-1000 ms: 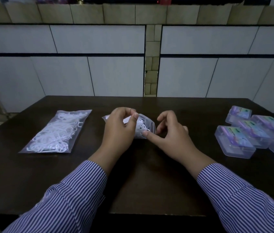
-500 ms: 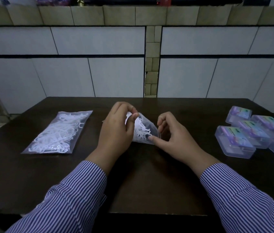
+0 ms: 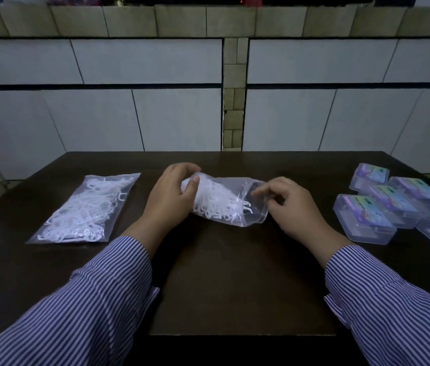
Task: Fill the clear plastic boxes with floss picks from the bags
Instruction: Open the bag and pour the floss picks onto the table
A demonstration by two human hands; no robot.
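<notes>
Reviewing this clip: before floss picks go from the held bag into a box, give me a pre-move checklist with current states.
1. Bag held: left hand grips one end of the held bag, right hand pinches the other end. Ok.
2. Bag mouth open: cannot tell.
3. Picks inside the held bag: ok.
4. A box opened to receive: the clear boxes all look lidded. Not ok.
5. Box under the bag: boxes sit apart, at the right. Not ok.
6. Second bag lies flat at the left, out of the way. Ok.
</notes>
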